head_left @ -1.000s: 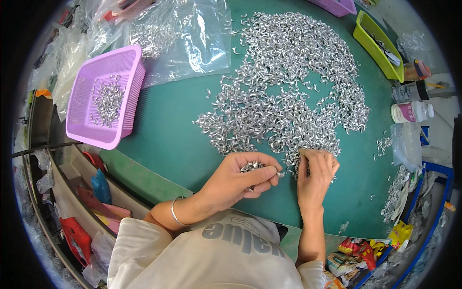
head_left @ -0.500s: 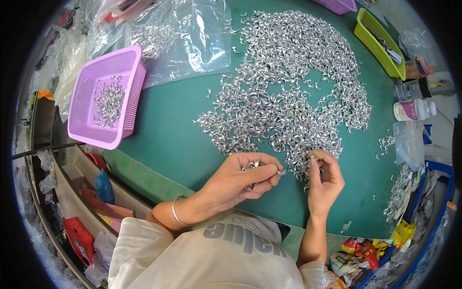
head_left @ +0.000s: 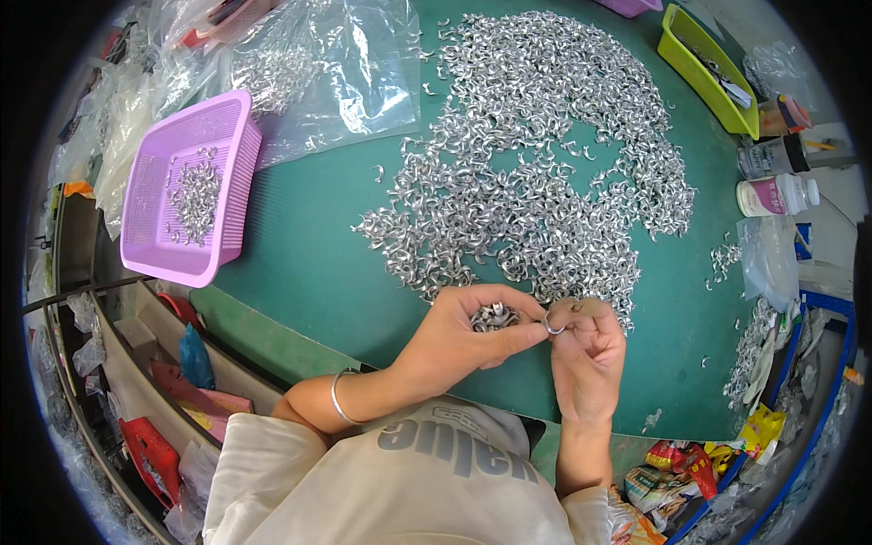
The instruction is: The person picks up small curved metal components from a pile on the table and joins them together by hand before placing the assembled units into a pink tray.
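Observation:
My left hand [head_left: 472, 334] is curled round several small curved silver metal pieces [head_left: 493, 316], which show in its cupped palm. Between its thumb and index fingertips and those of my right hand [head_left: 587, 352] is one curved metal piece [head_left: 554, 328], shaped like a small open hook. The right hand pinches that piece, and the fingertips of both hands meet there. Just beyond the hands, a wide heap of the same metal pieces [head_left: 545, 209] spreads over the green tabletop [head_left: 309, 245].
A purple plastic basket [head_left: 233, 195] with some metal pieces stands at the left. Behind it lies a clear plastic bag [head_left: 354, 82] with more pieces. A green tray [head_left: 699, 82], a white bottle [head_left: 777, 195] and small scattered pieces [head_left: 724, 259] line the right side. Drawers lie lower left.
My right hand has moved left from the edge of the heap to meet the left hand's fingertips. One curved piece now shows between them. The whole view has shifted slightly.

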A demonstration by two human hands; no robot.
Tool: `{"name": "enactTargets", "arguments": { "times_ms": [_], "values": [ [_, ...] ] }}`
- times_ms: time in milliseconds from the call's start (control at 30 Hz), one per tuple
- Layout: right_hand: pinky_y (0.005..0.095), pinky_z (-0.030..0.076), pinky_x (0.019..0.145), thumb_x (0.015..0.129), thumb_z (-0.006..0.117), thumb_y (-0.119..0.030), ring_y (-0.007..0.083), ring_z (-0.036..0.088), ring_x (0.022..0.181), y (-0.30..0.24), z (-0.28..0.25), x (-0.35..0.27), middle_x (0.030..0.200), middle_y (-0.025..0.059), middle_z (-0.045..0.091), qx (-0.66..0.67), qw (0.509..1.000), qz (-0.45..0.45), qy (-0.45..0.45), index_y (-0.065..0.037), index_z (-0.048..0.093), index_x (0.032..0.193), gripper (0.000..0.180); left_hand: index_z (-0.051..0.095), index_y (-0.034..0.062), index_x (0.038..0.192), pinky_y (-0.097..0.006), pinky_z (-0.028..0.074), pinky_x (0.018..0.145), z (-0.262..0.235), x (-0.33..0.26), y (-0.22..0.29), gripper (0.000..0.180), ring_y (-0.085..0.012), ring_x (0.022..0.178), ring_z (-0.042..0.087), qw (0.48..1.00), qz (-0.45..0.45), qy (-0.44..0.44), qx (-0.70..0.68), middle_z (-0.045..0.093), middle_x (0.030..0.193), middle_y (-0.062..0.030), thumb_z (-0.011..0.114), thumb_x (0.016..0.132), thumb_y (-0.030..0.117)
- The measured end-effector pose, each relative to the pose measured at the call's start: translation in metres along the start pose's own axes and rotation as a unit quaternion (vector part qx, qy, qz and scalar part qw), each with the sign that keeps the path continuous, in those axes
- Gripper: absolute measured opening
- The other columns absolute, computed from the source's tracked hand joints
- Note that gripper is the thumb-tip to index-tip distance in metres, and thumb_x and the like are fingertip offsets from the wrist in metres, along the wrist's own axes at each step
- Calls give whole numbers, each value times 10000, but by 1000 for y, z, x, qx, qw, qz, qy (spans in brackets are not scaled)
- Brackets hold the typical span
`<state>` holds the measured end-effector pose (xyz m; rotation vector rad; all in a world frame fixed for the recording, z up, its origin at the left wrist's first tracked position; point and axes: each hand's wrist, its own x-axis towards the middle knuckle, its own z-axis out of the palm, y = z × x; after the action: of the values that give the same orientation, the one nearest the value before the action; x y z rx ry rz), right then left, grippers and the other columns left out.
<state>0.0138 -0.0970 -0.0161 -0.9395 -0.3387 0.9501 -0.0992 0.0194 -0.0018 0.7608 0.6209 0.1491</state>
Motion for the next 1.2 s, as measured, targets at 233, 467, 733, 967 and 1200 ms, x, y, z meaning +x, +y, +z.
{"name": "enactTargets", "arguments": {
  "times_ms": [233, 467, 733, 967, 1200],
  "values": [
    [274, 413, 767, 744, 556, 133, 150, 523, 839, 0, 7, -5, 955, 130, 575, -98, 991, -88, 31, 40, 503, 1013, 289, 635, -18, 854, -191, 386, 523, 6, -4, 4, 87, -63, 626, 511, 986, 99, 37, 128, 595, 744, -40, 628, 770, 4],
    [268, 432, 752, 749, 558, 135, 149, 537, 835, 2, 11, -9, 961, 144, 577, -114, 989, -85, 39, 62, 512, 1003, 268, 638, -19, 826, -222, 425, 647, 5, -6, -1, 91, -101, 715, 544, 953, 230, 16, 197, 611, 789, -76, 640, 735, -25],
    [250, 453, 711, 723, 584, 166, 152, 558, 824, 4, 18, -9, 946, 157, 587, -123, 983, -136, 23, 58, 523, 962, 269, 624, -28, 821, -183, 355, 500, 5, -7, 3, 53, -57, 605, 483, 989, 95, 40, 102, 592, 754, -42, 621, 772, -7],
    [252, 451, 712, 717, 582, 177, 146, 550, 804, 3, 20, -9, 936, 157, 590, -140, 979, -134, 55, 57, 526, 948, 266, 598, -12, 921, -164, 281, 450, -1, -6, -3, 150, -26, 599, 430, 995, -39, -40, -86, 533, 689, -10, 607, 826, 104],
    [288, 443, 721, 716, 607, 114, 191, 557, 834, -2, 9, -1, 928, 136, 608, -277, 955, -98, 48, 46, 563, 931, 230, 557, -25, 919, -193, 271, 432, -13, 5, -7, 172, -71, 523, 378, 949, -126, -164, -237, 517, 730, -79, 487, 809, 86]
  ]
}}
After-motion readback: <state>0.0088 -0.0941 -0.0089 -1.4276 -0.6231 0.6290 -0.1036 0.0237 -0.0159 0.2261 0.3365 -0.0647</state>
